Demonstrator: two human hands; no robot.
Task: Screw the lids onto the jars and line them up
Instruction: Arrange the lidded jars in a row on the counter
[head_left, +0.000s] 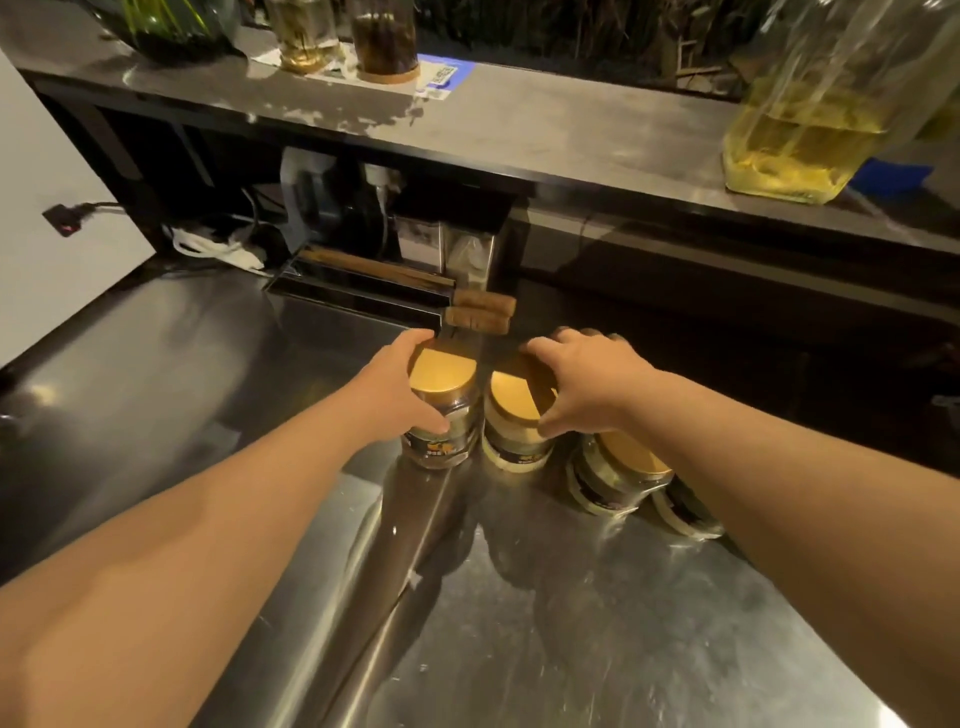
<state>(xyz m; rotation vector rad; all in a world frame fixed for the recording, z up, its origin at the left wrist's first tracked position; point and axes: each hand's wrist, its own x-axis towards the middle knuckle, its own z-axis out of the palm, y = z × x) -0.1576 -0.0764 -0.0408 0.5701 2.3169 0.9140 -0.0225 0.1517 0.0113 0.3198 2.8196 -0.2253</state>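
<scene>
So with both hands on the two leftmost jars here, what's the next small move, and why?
Probably nudge the two held jars into line with the others. The left hand grips the leftmost jar and the right hand the second jar; both already wear gold lids. They stand further back than the third jar and a fourth jar, partly hidden by the forearm.

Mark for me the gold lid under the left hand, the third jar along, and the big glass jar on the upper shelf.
gold lid (442, 370), head view, on its flat top.
third jar (613, 480), head view, on its glass side.
big glass jar (810, 119), head view, on its front wall.
</scene>
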